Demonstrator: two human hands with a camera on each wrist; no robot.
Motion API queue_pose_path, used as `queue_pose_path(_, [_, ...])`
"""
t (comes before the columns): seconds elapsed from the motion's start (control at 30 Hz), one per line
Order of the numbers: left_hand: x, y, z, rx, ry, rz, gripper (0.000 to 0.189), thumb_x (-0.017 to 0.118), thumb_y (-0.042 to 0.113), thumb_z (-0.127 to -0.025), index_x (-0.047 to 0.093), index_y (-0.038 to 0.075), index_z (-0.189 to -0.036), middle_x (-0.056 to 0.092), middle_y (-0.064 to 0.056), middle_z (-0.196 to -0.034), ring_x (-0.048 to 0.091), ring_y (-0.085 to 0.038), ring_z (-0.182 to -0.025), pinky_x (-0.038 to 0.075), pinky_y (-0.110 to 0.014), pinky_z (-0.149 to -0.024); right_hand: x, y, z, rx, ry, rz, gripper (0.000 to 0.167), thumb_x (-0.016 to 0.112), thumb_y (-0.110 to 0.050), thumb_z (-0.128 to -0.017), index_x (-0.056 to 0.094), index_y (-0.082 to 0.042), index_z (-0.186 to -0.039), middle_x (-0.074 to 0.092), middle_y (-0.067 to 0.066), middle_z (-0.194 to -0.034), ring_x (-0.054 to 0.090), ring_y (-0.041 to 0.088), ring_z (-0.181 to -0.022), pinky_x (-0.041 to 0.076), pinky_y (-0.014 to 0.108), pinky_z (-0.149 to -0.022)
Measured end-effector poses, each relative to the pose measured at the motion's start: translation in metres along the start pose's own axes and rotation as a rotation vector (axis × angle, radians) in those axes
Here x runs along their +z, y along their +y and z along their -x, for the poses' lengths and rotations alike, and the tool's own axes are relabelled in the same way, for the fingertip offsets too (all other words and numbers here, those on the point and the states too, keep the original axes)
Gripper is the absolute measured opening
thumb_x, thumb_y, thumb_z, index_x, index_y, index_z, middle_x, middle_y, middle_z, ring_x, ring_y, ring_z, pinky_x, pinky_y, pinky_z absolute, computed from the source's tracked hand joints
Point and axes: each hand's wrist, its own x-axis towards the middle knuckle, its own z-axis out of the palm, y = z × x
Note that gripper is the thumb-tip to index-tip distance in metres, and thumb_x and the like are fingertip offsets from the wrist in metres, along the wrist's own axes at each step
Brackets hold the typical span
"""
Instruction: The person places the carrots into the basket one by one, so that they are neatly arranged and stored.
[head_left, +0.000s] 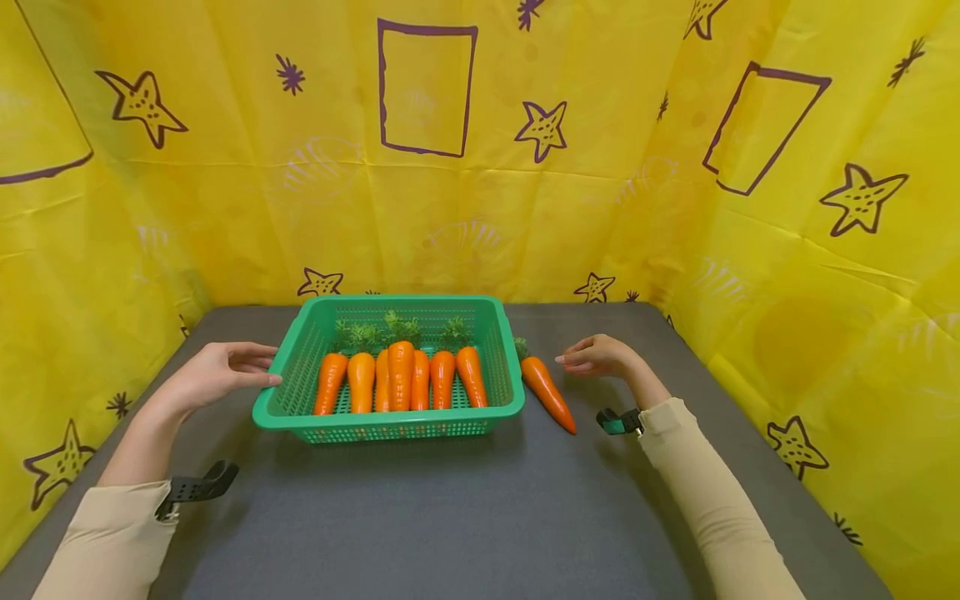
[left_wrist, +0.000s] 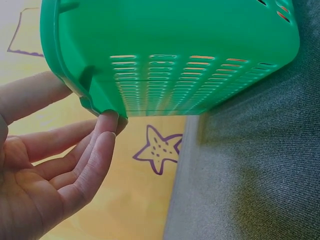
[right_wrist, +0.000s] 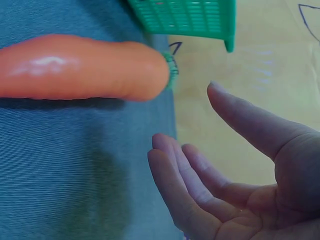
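A green plastic basket (head_left: 390, 421) with slotted walls stands on the grey table. Several glossy orange carrots (head_left: 401, 375) with leafy green tops lie side by side in it. At the basket's left rim is my left hand (head_left: 217, 375), its thumb over the edge and its bent fingertips against the rim. One more carrot (head_left: 551, 396) lies on the table close to the basket's right side, its tip pointing toward me. Just right of this carrot's top hovers my right hand (head_left: 600, 357), fingers loosely bent and thumb apart, holding nothing.
Yellow cloth (head_left: 427, 225) with purple starfish and frame drawings hangs behind the table and along both sides. Grey table surface (head_left: 420, 517) stretches in front of the basket. Each wrist wears a dark strap (head_left: 202, 483).
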Motion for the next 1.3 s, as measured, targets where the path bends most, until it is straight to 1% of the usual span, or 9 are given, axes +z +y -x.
queue_pose_path(0.1, [0.001, -0.001, 0.0, 0.0, 0.001, 0.003, 0.065, 0.071, 0.036, -0.085, 0.051, -0.005, -0.131, 0.063, -0.024, -0.118, 0.059, 0.005, -0.088, 0.051, -0.043, -0.083, 0.004, 0.006, -0.001, 0.002, 0.003, 0.014, 0.055, 0.062, -0.018, -0.093, 0.042, 0.013, -0.134, 0.046, 0.029, -0.137, 0.054, 0.035, -0.12, 0.039, 0.046, -0.104])
queue_pose_path(0.23, [0.001, -0.002, 0.001, -0.001, 0.001, 0.008, 0.066, 0.07, 0.037, -0.085, 0.05, -0.006, -0.132, 0.062, -0.025, -0.119, 0.059, 0.003, -0.09, 0.05, -0.048, -0.085, 0.008, 0.013, -0.005, 0.009, 0.015, 0.019, 0.052, 0.063, -0.018, -0.092, 0.047, 0.012, -0.131, 0.053, 0.024, -0.13, 0.063, 0.026, -0.107, 0.043, 0.043, -0.1])
queue_pose_path(0.37, [0.002, -0.001, 0.0, -0.004, 0.005, 0.008, 0.066, 0.07, 0.037, -0.085, 0.05, -0.005, -0.132, 0.062, -0.025, -0.119, 0.06, -0.002, -0.092, 0.049, -0.049, -0.086, 0.015, 0.018, -0.008, 0.008, 0.001, 0.018, 0.05, 0.064, -0.017, -0.091, 0.049, 0.012, -0.129, 0.063, 0.017, -0.118, 0.065, 0.019, -0.099, 0.046, 0.041, -0.097])
queue_pose_path(0.47, [0.003, -0.001, 0.0, -0.004, 0.007, 0.007, 0.066, 0.07, 0.038, -0.085, 0.05, -0.005, -0.132, 0.062, -0.024, -0.119, 0.061, -0.005, -0.093, 0.05, -0.048, -0.086, 0.022, 0.019, -0.01, 0.02, -0.006, 0.018, 0.051, 0.065, -0.019, -0.09, 0.049, 0.011, -0.129, 0.066, 0.014, -0.112, 0.066, 0.018, -0.097, 0.048, 0.04, -0.095])
queue_pose_path(0.73, [0.002, -0.001, 0.002, 0.001, 0.019, 0.005, 0.065, 0.07, 0.037, -0.086, 0.051, -0.005, -0.131, 0.063, -0.024, -0.117, 0.06, 0.0, -0.09, 0.051, -0.043, -0.083, 0.038, 0.016, -0.012, 0.047, 0.03, 0.104, 0.06, 0.069, -0.028, -0.087, 0.05, 0.007, -0.131, 0.059, 0.02, -0.123, 0.064, 0.02, -0.1, 0.052, 0.036, -0.087])
queue_pose_path(0.83, [0.003, -0.001, 0.002, 0.001, 0.017, 0.006, 0.065, 0.07, 0.037, -0.086, 0.051, -0.005, -0.131, 0.063, -0.024, -0.117, 0.06, 0.002, -0.089, 0.051, -0.042, -0.083, 0.042, 0.016, -0.014, 0.065, 0.062, 0.134, 0.062, 0.073, -0.03, -0.083, 0.052, 0.004, -0.13, 0.059, 0.017, -0.121, 0.063, 0.017, -0.095, 0.054, 0.034, -0.083])
queue_pose_path(0.93, [0.003, -0.002, 0.002, -0.001, 0.016, 0.007, 0.065, 0.07, 0.037, -0.086, 0.051, -0.005, -0.131, 0.063, -0.024, -0.117, 0.059, 0.002, -0.089, 0.05, -0.045, -0.085, 0.043, 0.017, -0.016, 0.075, 0.073, 0.146, 0.062, 0.075, -0.03, -0.082, 0.053, 0.003, -0.13, 0.059, 0.015, -0.119, 0.062, 0.016, -0.093, 0.054, 0.033, -0.081])
queue_pose_path(1.07, [0.003, -0.002, 0.002, -0.007, 0.015, 0.01, 0.066, 0.069, 0.037, -0.086, 0.05, -0.006, -0.132, 0.063, -0.024, -0.118, 0.059, 0.002, -0.09, 0.049, -0.048, -0.087, 0.044, 0.017, -0.018, 0.085, 0.075, 0.134, 0.064, 0.075, -0.029, -0.082, 0.051, 0.004, -0.131, 0.058, 0.015, -0.119, 0.062, 0.018, -0.095, 0.054, 0.034, -0.081])
queue_pose_path(1.3, [0.003, -0.001, 0.003, -0.007, 0.017, 0.007, 0.066, 0.069, 0.037, -0.086, 0.05, -0.006, -0.132, 0.063, -0.025, -0.118, 0.059, 0.003, -0.09, 0.049, -0.047, -0.086, 0.042, 0.014, -0.014, 0.086, 0.069, 0.135, 0.061, 0.074, -0.028, -0.083, 0.052, 0.003, -0.13, 0.059, 0.013, -0.115, 0.061, 0.018, -0.094, 0.054, 0.035, -0.082])
